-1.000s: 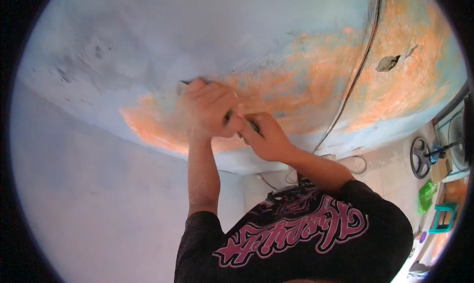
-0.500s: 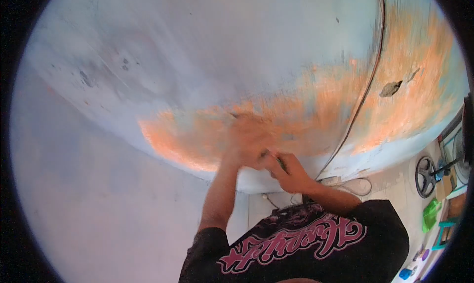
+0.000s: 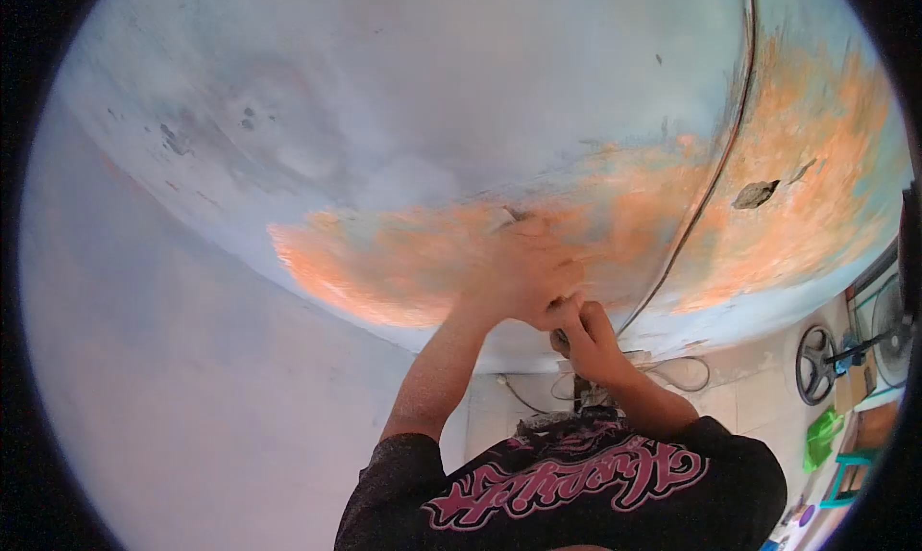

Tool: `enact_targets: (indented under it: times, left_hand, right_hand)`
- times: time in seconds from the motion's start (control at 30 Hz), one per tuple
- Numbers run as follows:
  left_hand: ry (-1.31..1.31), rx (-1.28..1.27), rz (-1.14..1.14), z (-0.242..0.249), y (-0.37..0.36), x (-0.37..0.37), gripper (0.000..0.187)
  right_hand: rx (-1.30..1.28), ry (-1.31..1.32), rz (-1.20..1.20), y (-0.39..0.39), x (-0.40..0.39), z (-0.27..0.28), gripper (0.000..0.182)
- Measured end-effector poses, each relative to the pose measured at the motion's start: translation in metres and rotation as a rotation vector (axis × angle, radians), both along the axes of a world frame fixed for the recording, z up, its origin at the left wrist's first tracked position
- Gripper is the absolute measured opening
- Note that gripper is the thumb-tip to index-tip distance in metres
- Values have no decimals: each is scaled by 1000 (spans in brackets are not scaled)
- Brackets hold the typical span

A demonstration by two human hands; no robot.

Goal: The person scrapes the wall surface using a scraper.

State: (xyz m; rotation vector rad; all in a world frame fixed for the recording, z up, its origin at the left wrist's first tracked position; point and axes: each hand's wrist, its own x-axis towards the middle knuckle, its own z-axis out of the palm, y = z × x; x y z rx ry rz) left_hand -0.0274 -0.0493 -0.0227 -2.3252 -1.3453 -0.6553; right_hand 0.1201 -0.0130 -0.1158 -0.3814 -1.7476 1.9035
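My left hand is blurred against the orange patch of the wall, its fingers closed around a tool. The tool's dark tip shows just past the fingers, touching or very near the wall; its full shape is hidden. Just below and to the right, my right hand is closed on a small dark piece, apparently the tool's lower end, close against my left hand. Flaking orange and pale blue paint surrounds both hands.
A dark cable runs down the wall, right of my hands. Beyond it is a chipped hole. At the right stand a black wheel, a fan and a green bag. A plain wall stands at the left.
Both hands have moved to the right along the wall, with the tool tip shifting right and slightly up. The view has shifted slightly.
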Motion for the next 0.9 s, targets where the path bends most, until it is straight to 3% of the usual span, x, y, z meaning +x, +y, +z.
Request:
enact_targets:
  times: [0.13,0.3,0.37,0.4,0.47,0.53,0.6,0.7,0.77,0.83,0.9]
  left_hand:
    - [-12,124,72,19,-3,0,12]
    - [-45,329,26,-1,-3,-7,13]
    - [-49,452,56,13,-5,-23,12]
    - [-66,516,76,23,-10,-29,12]
    - [-108,506,98,32,-19,-28,12]
    - [-140,504,110,29,-16,-32,12]
    - [-143,539,-38,4,-13,-29,15]
    - [-252,642,-70,5,-13,-37,19]
    - [-217,607,-47,19,-28,-49,20]
    - [-174,597,1,24,-32,-53,21]
    - [-292,548,-125,9,-27,-45,23]
  right_hand:
    - [83,28,68,6,-3,11,44]
    - [140,-109,116,4,13,22,39]
    - [500,2,-15,10,-2,53,35]
    - [495,-15,-1,9,-9,68,35]
    - [554,24,56,6,-19,92,35]
    - [548,-2,70,5,-11,77,37]
    - [504,-56,82,-9,-3,62,39]
    - [601,-43,-39,-13,-15,68,38]
    - [816,-39,-11,-12,-33,83,37]
    - [828,-46,-39,-18,-29,79,37]
    - [821,-71,-40,-29,-21,75,37]
